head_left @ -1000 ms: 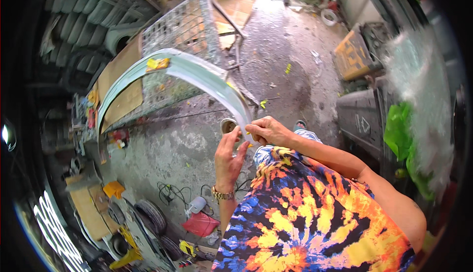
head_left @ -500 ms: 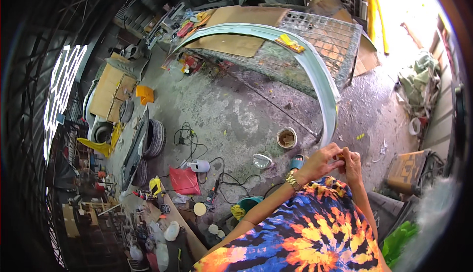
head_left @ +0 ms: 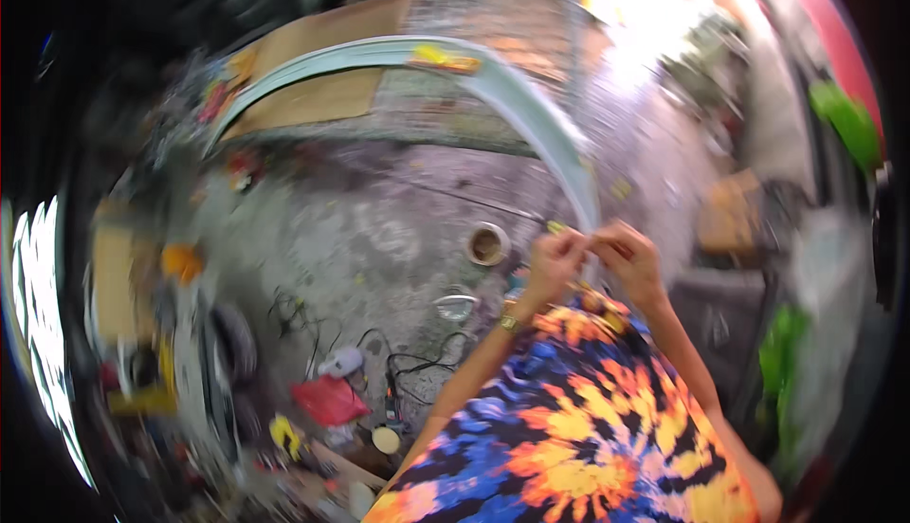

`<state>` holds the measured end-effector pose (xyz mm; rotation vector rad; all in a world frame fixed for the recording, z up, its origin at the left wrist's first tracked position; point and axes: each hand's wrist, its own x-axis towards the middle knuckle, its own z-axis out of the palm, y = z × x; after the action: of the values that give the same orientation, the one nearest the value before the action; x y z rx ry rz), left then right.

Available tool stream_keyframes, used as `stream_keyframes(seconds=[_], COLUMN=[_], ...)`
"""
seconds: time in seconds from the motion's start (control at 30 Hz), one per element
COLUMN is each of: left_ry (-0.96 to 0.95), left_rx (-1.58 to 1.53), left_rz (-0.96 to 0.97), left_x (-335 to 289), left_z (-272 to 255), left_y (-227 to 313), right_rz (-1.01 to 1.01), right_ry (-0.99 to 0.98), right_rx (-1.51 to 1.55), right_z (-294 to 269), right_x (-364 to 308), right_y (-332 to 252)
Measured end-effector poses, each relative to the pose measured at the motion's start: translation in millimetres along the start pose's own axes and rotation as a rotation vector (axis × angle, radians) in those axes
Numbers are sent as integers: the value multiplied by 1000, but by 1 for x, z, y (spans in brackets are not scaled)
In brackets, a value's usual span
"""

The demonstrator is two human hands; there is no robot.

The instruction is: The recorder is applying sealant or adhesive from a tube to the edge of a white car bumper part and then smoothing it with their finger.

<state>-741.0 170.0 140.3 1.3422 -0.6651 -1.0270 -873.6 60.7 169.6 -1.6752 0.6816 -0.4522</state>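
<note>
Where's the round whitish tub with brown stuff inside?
Near the middle of the head view, the round whitish tub is on the grey floor, left of the person's left hand, framed by the long pale-green curved strip.

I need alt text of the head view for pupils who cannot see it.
A person's left hand and right hand are close together at the near end of a long, curved, pale green strip bearing a yellow item. A round tub stands on the floor, left of them.
</note>
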Motion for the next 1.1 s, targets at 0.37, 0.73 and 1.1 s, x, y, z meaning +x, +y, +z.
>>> stream_keyframes(seconds=[0.37, 0.73, 1.1], left_ry=[-458, -330, -485], left_rx=[-169, 22, 629], left_rz=[-304, -375, 5], left_x=[28, 4, -8], left_z=[3, -35, -29], left_y=[5, -67, -77], right_rz=[22, 346, 305], right_ry=[202, 504, 482], right_rx=[140, 188, -54], right_z=[-14, 30, 42], right_x=[-33, -100, -96], right_y=[21, 111, 131])
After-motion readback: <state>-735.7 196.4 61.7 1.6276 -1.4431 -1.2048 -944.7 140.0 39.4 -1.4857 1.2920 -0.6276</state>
